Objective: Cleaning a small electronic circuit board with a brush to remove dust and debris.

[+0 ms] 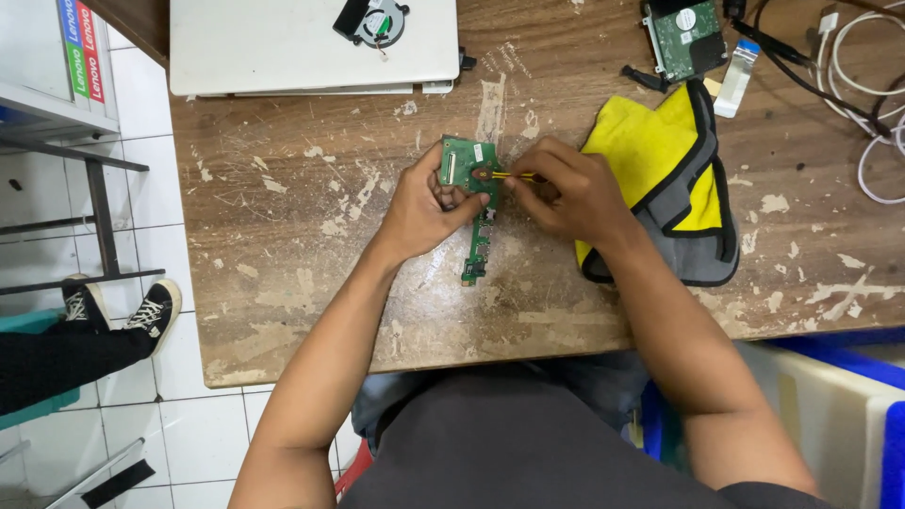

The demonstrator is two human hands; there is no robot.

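The left hand (426, 209) is curled around the left edge of a green circuit board (468, 170), thumb across its face and fingers tucked behind, steadying it on the wooden table (311, 236). The right hand (566, 193) comes in from the other side, fingers drawn together and pinching a thin yellow tool (514, 175) whose tip meets a dark brownish spot near the board's middle. The board sits between the two hands: a wider green plate at the top, just above the left thumb, and a narrow strip running down toward the person, ending in small dark connectors below the left hand. Right of the right hand, touching its wrist, lies a yellow cloth (650, 151) on a grey pouch (702, 240) with black trim. Beyond the hands rests a closed white laptop (283, 47) with a small fan (377, 21) on it; farther right are a hard drive (686, 36) and white cables (867, 75).
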